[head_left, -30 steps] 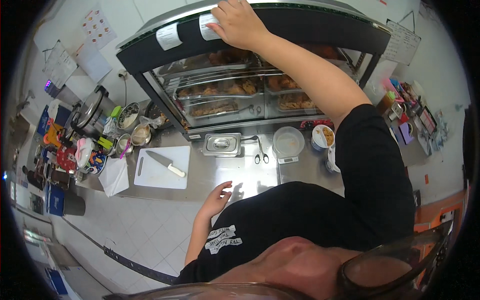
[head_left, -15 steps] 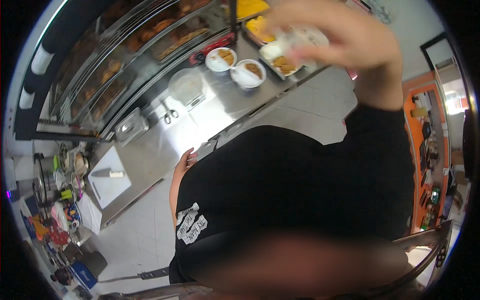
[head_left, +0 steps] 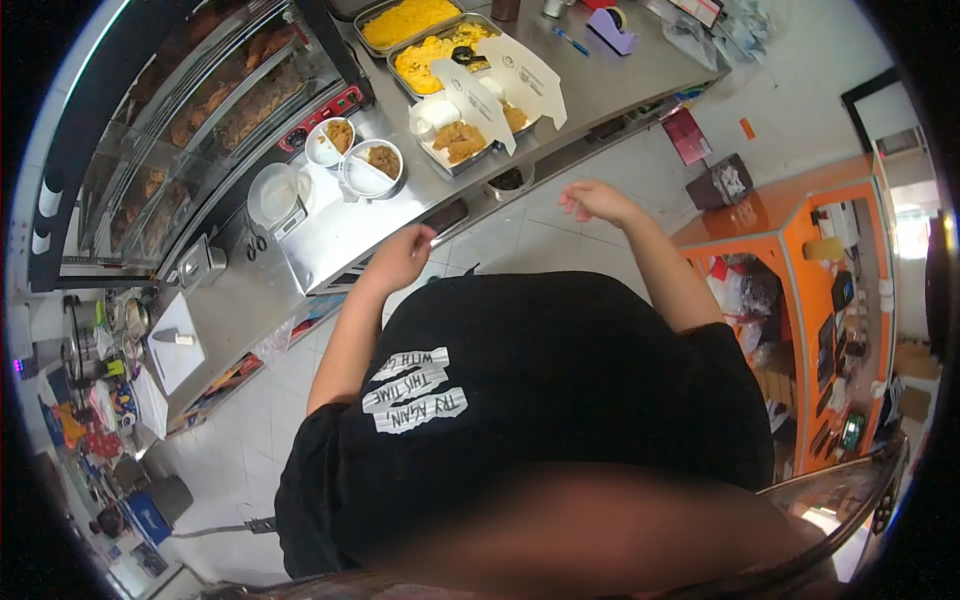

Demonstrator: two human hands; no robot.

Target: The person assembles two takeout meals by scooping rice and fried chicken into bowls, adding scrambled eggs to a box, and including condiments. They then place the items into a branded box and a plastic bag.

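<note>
My left hand (head_left: 402, 257) is in front of the steel counter's near edge, fingers loosely curved and nothing visible in them. Farther right, my right hand (head_left: 597, 203) hangs over the floor, its fingers slightly apart, holding nothing. Nearest to my left hand on the counter is a white round bowl (head_left: 367, 181) with a divider and brown minced food on one side. A similar bowl (head_left: 323, 152) with orange-brown pieces stands beside it. To their right, an open white paper box (head_left: 472, 98) holds fried pieces and something white; a second open box (head_left: 527, 76) stands partly hidden behind.
Metal trays of yellow food (head_left: 440, 62) line the back, near a purple tape dispenser (head_left: 612, 35) and blue pen (head_left: 571, 41). Leftward are a glass food warmer (head_left: 215, 110), clear tub (head_left: 275, 195), scissors (head_left: 257, 245) and a knife (head_left: 176, 337) on a white board. An orange cabinet (head_left: 740, 225) stands right.
My right hand has come down from its raised, blurred position above the boxes. My left hand has moved out from beside my body toward the counter. The view has shifted, showing more counter on the right.
</note>
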